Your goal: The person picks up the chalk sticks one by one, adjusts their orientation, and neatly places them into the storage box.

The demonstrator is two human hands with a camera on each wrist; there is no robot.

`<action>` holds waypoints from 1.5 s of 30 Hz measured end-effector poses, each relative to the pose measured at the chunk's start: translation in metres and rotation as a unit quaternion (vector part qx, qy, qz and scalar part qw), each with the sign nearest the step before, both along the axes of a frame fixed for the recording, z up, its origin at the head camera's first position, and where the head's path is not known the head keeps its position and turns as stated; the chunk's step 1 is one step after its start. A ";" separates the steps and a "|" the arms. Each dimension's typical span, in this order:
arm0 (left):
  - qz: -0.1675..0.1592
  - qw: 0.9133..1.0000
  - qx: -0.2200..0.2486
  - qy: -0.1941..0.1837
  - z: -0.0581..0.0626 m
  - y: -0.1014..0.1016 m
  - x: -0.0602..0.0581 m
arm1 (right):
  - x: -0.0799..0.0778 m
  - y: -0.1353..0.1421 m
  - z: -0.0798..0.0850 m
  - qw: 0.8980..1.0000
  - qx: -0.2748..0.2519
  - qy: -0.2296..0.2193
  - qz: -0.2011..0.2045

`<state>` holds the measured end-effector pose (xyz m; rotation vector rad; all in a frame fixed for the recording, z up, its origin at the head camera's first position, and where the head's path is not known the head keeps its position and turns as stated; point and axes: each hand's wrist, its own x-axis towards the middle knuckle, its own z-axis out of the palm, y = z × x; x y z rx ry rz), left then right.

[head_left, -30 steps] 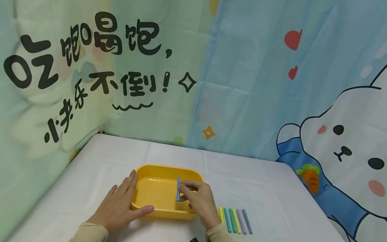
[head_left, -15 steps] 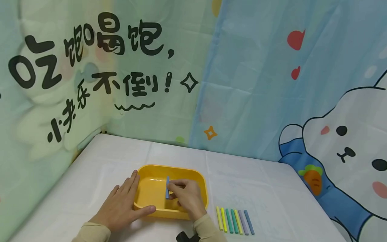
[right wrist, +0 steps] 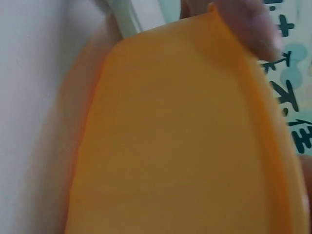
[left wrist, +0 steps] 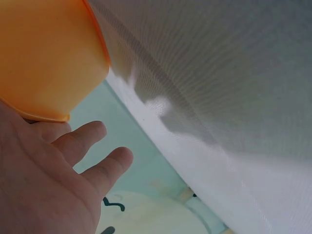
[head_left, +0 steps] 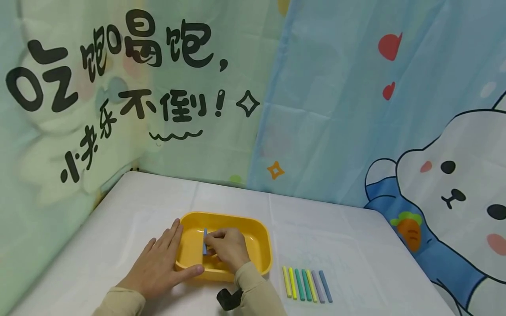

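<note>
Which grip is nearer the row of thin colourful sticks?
Right. The right grip is over the yellow rectangular tray, left of the row of sticks; the left grip touches the tray's farther, left end.

On the bench (head_left: 344, 250) stands the tray (head_left: 256, 239). The row of sticks (head_left: 306, 285) lies at its four o'clock; the left hand (head_left: 159, 265) touches its eight-o'clock side. One stick (head_left: 204, 242) is at nine o'clock from the right hand (head_left: 229, 249).
</note>
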<state>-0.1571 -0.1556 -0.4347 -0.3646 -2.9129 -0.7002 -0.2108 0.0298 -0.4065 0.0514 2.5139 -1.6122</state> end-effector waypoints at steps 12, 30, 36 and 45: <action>-0.002 1.000 0.008 0.001 0.001 0.002 -0.002 | -0.010 -0.013 -0.004 0.989 0.141 0.036 0.024; -0.007 1.000 0.016 -0.011 0.005 0.002 0.001 | -0.008 -0.021 -0.008 0.984 0.171 0.047 0.012; -0.008 1.000 0.012 -0.004 0.005 0.002 0.000 | -0.006 -0.017 -0.007 0.990 0.134 0.043 0.020; -0.008 1.000 0.018 -0.003 0.003 0.001 0.000 | -0.001 -0.009 -0.002 0.994 0.095 0.045 0.035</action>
